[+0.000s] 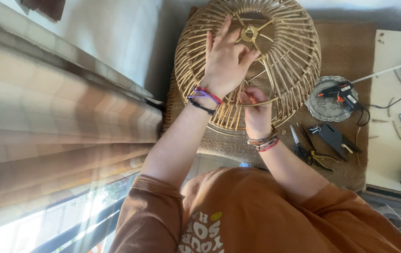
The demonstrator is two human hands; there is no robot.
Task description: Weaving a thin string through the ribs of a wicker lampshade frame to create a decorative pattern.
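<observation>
Both working on the wicker lampshade frame (252, 61) on the mat — left hand (226, 61) lying half-open over its ribs, right hand (256, 112) just below, pinching one loose cane strip (261, 102) running sideways.

Under the left hand (226, 61), the wicker shade (284, 61) is showing pale straw with a brass hub (249, 33). Left of that hand, a curtain (45, 117) is showing beige and tan checks. Right of the right hand (258, 115), a black glue gun (341, 91) is lying on a silver tray (320, 110). The mat (345, 47) is showing brown, and the sleeve (151, 215) rust orange.
</observation>
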